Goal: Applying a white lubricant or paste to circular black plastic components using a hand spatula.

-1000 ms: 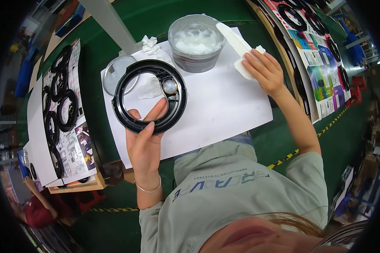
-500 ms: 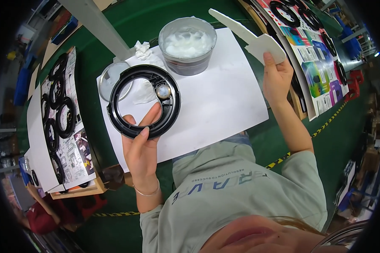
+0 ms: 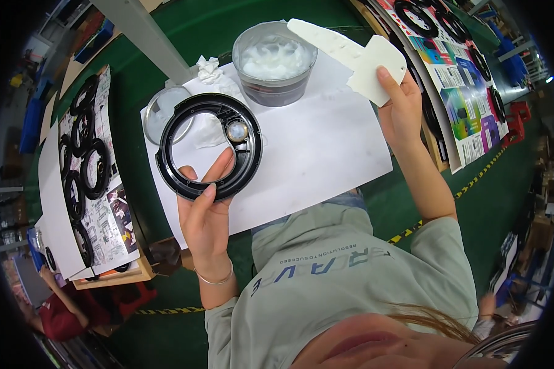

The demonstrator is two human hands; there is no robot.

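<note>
A green work table fills the upper half of the frame, and a large white paper sheet lies across its middle. At the left of the frame printed sheets on a board carry a column of black rings, and at the upper right a colourful printed sheet carries more of them. At the top centre a round clear tub of white paste stands on the paper, with its clear round lid lying to its left and a crumpled white wipe between them. Left of centre, above the paper, the left hand grips a black plastic ring frame by its lower edge, thumb over the front rim and fingers behind, showing through the opening. The ring is broad and flat, glossy black, with a wide round opening, a ribbed inner band, small notches along its rim and a small round silvery disc set into its right side. At the upper right the right hand is clenched on the wide grip end of a flat white spatula, whose long narrow blade points toward the upper left, over the tub's right rim; whether it touches the tub cannot be told. A thin bracelet circles the left wrist.
</note>
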